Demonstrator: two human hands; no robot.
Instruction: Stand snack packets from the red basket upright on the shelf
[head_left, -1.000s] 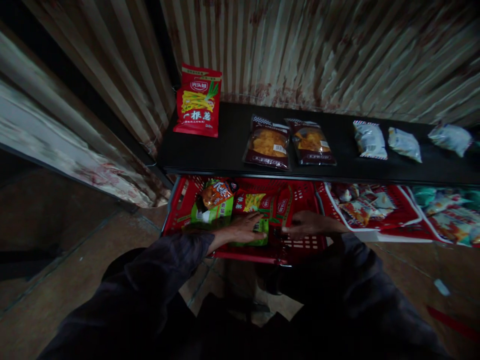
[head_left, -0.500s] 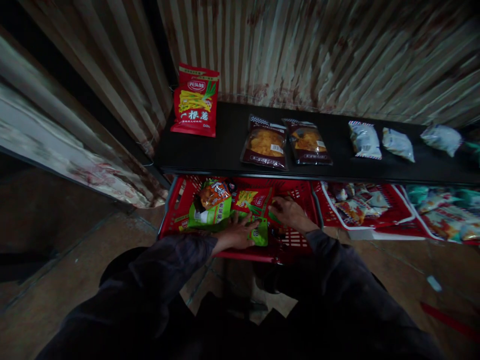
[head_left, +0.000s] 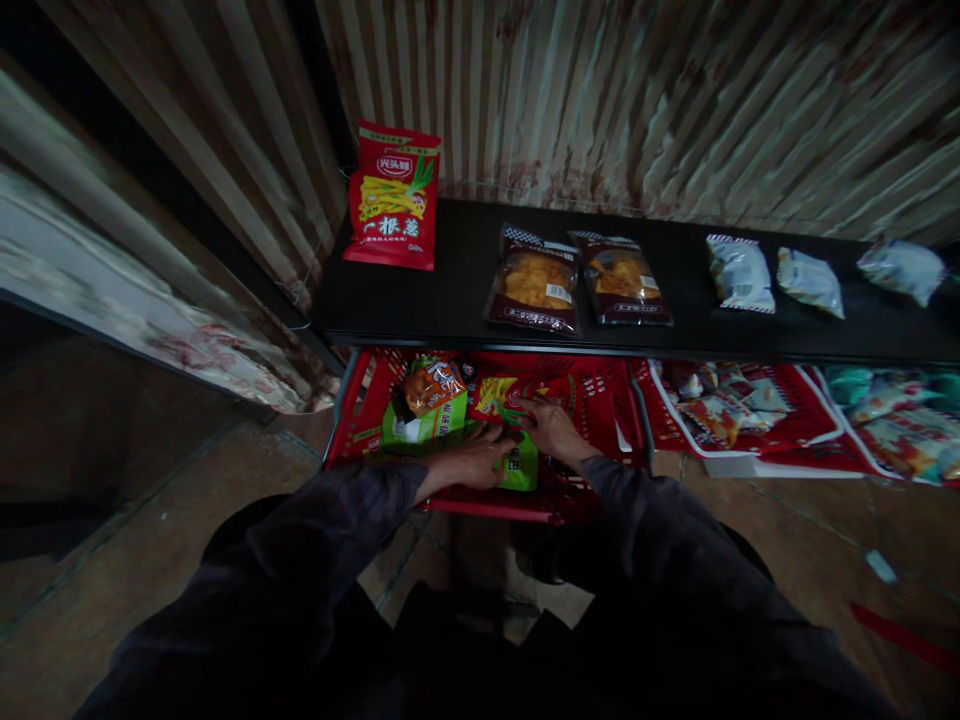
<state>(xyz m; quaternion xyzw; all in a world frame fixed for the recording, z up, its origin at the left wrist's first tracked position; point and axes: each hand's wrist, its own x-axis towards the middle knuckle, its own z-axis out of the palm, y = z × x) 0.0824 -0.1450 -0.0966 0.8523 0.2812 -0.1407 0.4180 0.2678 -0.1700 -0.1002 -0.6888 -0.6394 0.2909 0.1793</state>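
Note:
In a red plastic basket (head_left: 600,472), my left hand (head_left: 480,458) lies with fingers spread across green snack bags (head_left: 519,474). The lower bag edges are hidden beneath it. Beside it, my right hand (head_left: 556,430) has bent fingers gripping a red snack bag (head_left: 495,394) that shows yellow sticks and green stalks; its fingertips are partly lost in dim light. An orange-and-clear snack bag (head_left: 435,388) rests on the green packs at the basket's left.
A black shelf (head_left: 457,300) runs above the basket. On it stand a red snack bag (head_left: 394,200), two brown-edged snack packs (head_left: 536,285) and several small white packets (head_left: 741,275). More red baskets (head_left: 814,440) hold packets at right. A patterned curtain (head_left: 600,110) hangs behind.
My right hand has moved left across the basket, closer to my left hand. Its fingers now lie over the red bag's middle. My left hand has stayed on the green bags.

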